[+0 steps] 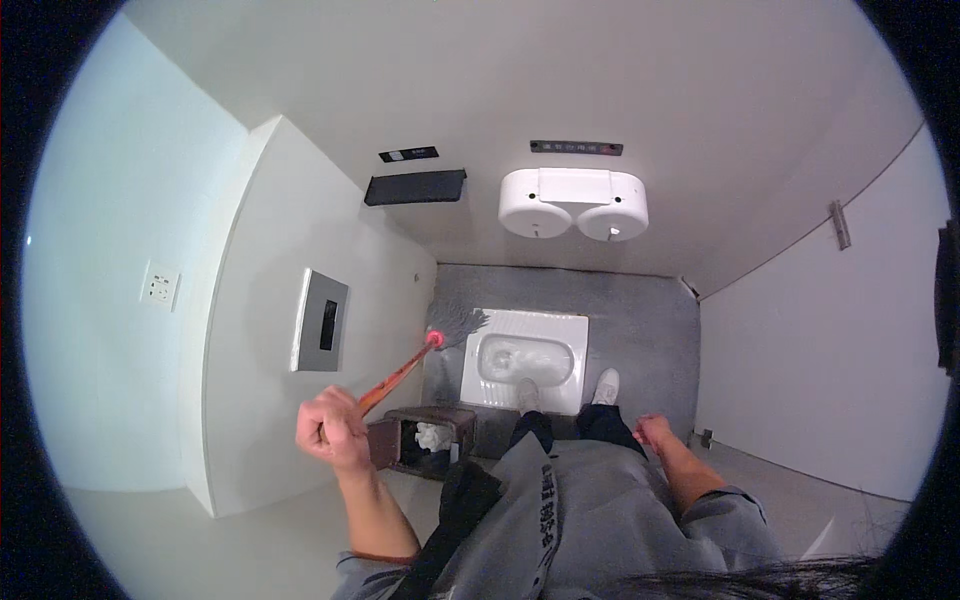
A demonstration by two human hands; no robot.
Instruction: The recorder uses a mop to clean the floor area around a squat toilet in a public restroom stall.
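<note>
My left hand [334,429] is closed around the upper end of a mop's reddish handle [391,385]. The handle slants down to a pink-red socket, and the grey strands of the mop head [457,322] lie on the floor beside the left end of a white squat toilet [525,320]. My right hand [652,430] hangs low beside my body, its fingers curled; no object shows in it. One of my shoes overlaps the toilet's near edge, the other stands just right of it.
A brown waste bin [465,431] holding crumpled white paper stands near my left foot. A white double paper dispenser [574,202] and a small dark shelf [416,187] are on the facing wall. A metal flush panel [322,321] is at left, a partition door [810,345] at right.
</note>
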